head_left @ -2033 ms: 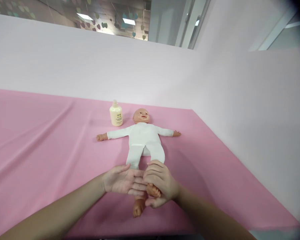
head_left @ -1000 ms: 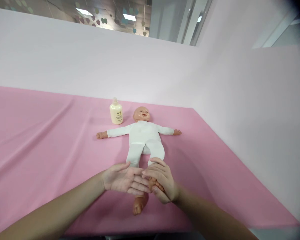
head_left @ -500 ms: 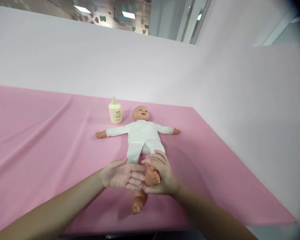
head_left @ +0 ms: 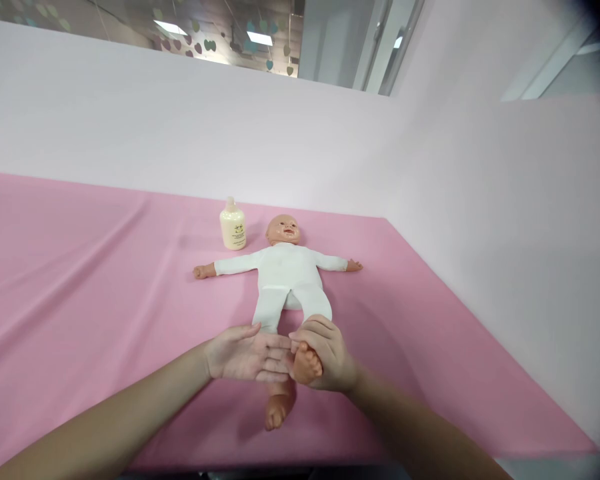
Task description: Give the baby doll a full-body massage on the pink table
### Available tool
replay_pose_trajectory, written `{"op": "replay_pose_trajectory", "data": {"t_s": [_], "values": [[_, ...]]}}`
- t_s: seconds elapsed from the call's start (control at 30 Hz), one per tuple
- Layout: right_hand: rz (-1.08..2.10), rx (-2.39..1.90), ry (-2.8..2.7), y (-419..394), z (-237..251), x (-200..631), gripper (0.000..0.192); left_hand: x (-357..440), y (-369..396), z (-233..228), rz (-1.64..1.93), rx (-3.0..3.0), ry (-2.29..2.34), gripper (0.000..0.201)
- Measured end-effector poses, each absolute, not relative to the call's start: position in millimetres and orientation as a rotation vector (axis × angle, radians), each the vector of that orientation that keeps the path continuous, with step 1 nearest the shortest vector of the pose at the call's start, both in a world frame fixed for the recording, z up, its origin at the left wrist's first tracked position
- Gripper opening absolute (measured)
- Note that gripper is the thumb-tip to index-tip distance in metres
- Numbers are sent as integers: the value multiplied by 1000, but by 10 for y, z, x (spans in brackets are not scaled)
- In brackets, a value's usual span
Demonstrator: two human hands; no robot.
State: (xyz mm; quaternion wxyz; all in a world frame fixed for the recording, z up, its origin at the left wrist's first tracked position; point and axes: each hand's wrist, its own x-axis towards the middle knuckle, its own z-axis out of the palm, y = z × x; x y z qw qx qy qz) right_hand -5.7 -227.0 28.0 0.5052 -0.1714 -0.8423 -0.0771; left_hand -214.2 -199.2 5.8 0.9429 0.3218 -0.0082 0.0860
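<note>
A baby doll [head_left: 290, 267] in a white long-sleeved suit lies on its back, arms spread and feet toward me. My right hand [head_left: 333, 353] is wrapped round the ankle of the doll's raised leg, and the bare foot [head_left: 307, 365] sticks out of the grip. My left hand [head_left: 250, 353] is open, palm up and fingers stretched, with its fingertips beside that foot; whether they touch it I cannot tell. Behind the left fingers passes the doll's other leg, whose foot [head_left: 277, 412] rests on the pink sheet [head_left: 130, 287].
A cream-coloured pump-style bottle [head_left: 233, 228] with a printed label stands left of the doll's head. White walls [head_left: 180, 120] rise behind and to the right of the padded pink surface. Its front edge runs just below my forearms.
My right fingers have closed more tightly round the doll's ankle. My left hand has flattened slightly, its fingers straighter. The bottle and the doll's body stay in place.
</note>
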Motion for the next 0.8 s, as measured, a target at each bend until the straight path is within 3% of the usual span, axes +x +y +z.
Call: {"op": "replay_pose_trajectory", "data": {"t_s": [0.23,0.63,0.8], "values": [[-56,-353,-2050,-2251,225,-8,49,-2127,-1985,81,156,713,-52,73],[82,-305,-2083,-2328,225,-77,11,-2117,-2022,86,127,698,-22,73],[84,-291,-2139,-2326,176,-51,25,-2095,-2041,73,147,685,-17,71]]}}
